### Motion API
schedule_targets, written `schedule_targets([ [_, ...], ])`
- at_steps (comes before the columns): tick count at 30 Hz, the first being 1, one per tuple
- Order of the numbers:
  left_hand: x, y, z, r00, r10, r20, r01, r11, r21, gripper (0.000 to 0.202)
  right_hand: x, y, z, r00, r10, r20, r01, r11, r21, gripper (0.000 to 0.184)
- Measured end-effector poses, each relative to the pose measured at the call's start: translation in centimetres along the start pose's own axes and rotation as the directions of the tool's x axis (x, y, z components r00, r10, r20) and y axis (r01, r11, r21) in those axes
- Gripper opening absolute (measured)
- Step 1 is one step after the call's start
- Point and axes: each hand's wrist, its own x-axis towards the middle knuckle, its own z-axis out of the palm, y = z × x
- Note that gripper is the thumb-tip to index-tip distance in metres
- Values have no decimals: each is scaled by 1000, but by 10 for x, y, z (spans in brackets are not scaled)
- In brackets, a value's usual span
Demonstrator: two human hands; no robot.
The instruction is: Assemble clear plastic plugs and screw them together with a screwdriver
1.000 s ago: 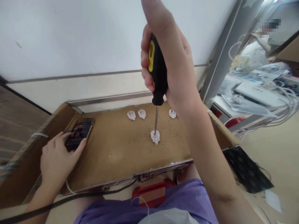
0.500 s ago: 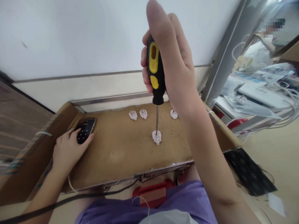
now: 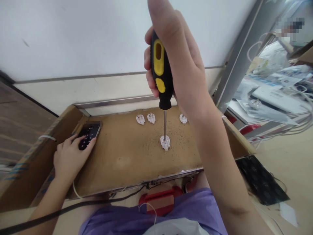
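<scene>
A black and yellow screwdriver (image 3: pixel 160 70) stands nearly upright, with my right hand (image 3: pixel 181 55) closed around its handle. Its metal shaft reaches down to a clear plug piece with metal pins (image 3: pixel 165 143) lying on the cardboard. The tip meets that piece, though exactly where it sits is too small to tell. At the left, my left hand (image 3: pixel 73 155) rests with fingers apart on the lower part of a black phone (image 3: pixel 91 130) whose screen is lit. The fingertips touch the screen and the thumb lies near its right edge.
The brown cardboard tray (image 3: pixel 122 176) has raised sides. Two similar clear pieces (image 3: pixel 145 119) lie at its back, with another (image 3: pixel 183 118) by my right forearm. A dark cable (image 3: pixel 73 209) crosses the front. Bags and cords clutter a side table (image 3: pixel 274 98) at right.
The view has shifted slightly. The screwdriver handle leans a little more to the left, its tip still at the same clear piece. My left hand's fingers have shifted slightly on the phone.
</scene>
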Motion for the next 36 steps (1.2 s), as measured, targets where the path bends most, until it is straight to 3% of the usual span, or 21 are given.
schedule_targets([
  [5,8,-6,8,998,9,-64,-13,998,-64,55,2,3,3,997,33,70,-33,999,0,24],
  [8,14,-10,10,999,23,-34,-27,991,-132,58,1,3,4,998,-3,61,2,1000,13,27],
  [10,16,-11,7,997,75,-23,-78,978,-194,59,-1,-2,3,998,-25,50,27,999,-27,26],
  [12,15,-7,2,988,119,-101,-142,953,-268,56,-2,-8,0,997,-80,7,80,988,-134,21],
  [15,8,18,-7,970,120,-213,-201,887,-415,53,-4,-14,-6,978,-194,-78,161,938,-308,19],
  [18,-6,72,-12,957,206,-206,-290,741,-606,47,-4,-16,-15,971,-143,-190,97,967,-234,13],
  [19,-12,94,-12,928,325,-182,-363,679,-638,45,-3,-16,-20,984,-82,-159,60,988,-141,16],
  [20,-17,115,-11,871,459,-174,-453,613,-647,43,-2,-18,-25,997,-22,-71,18,999,-51,20],
  [21,-21,136,-10,789,598,-142,-531,547,-647,41,-2,-19,-30,998,30,55,-32,999,30,24],
  [23,-28,170,-4,609,782,-133,-661,407,-631,31,1,-23,-39,948,121,296,-160,981,109,33],
  [24,-30,182,0,560,819,-127,-692,377,-616,27,3,-25,-41,923,162,349,-218,968,126,37],
  [26,-32,195,8,542,826,-153,-717,360,-597,23,7,-24,-38,919,184,349,-262,946,190,37],
  [28,-32,197,15,573,799,-182,-709,372,-599,22,10,-21,-29,960,185,212,-231,947,222,34],
  [30,-34,194,19,603,774,-194,-690,384,-614,20,10,-20,-19,986,164,16,-165,982,96,32],
  [31,-34,193,20,614,765,-193,-681,390,-620,20,8,-21,-15,990,126,-55,-129,990,-58,30],
  [33,-36,191,21,623,759,-190,-671,394,-628,20,5,-28,-13,995,32,-93,-72,883,-463,34],
  [35,-38,191,21,622,758,-195,-672,390,-629,20,3,-41,-18,1000,-3,-14,-10,587,-810,44],
  [36,-38,192,21,622,757,-200,-674,387,-629,21,4,-49,-23,999,29,36,21,427,-904,48],
])
